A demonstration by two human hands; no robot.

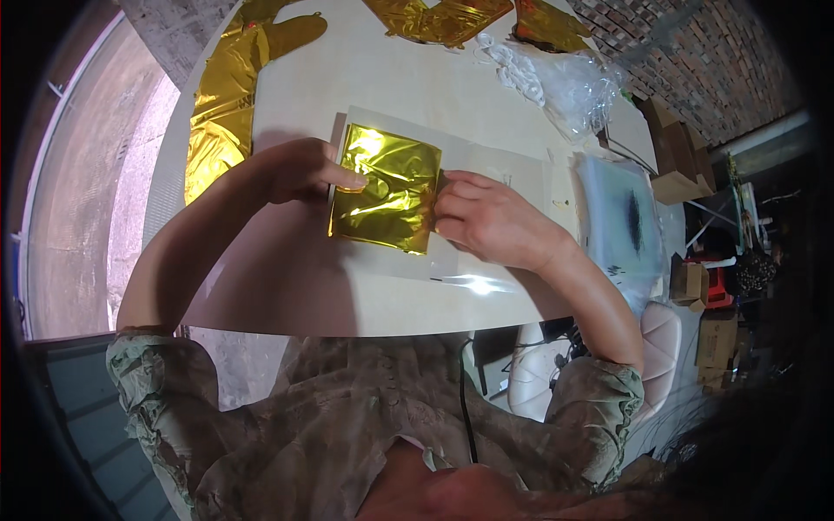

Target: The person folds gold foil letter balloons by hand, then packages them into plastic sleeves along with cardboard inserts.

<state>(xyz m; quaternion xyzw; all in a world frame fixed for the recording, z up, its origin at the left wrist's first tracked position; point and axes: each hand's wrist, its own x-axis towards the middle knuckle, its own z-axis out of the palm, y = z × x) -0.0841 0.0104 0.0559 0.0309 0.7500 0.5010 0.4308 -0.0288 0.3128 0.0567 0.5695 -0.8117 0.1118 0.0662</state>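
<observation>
A folded, shiny gold foil piece [391, 195], roughly square and creased, lies over the left part of a flat clear plastic bag [499, 165] on the table. My left hand [317, 172] grips the foil's left edge, thumb on top and the other fingers hidden beneath. At the opposite edge, my right hand [491, 217] has its fingers curled against the foil, fingertips partly tucked at its border. Whether those fingers also pinch the bag is hidden. The foil's lower right corner stands slightly past the right fingertips.
A long flat gold foil shape [228, 104] lies along the table's left side. More gold foil [447, 19] is at the far edge. Crumpled clear plastic [565, 87] sits at the far right, and a stack of clear bags [617, 217] on the right. Cardboard boxes [673, 152] stand beyond.
</observation>
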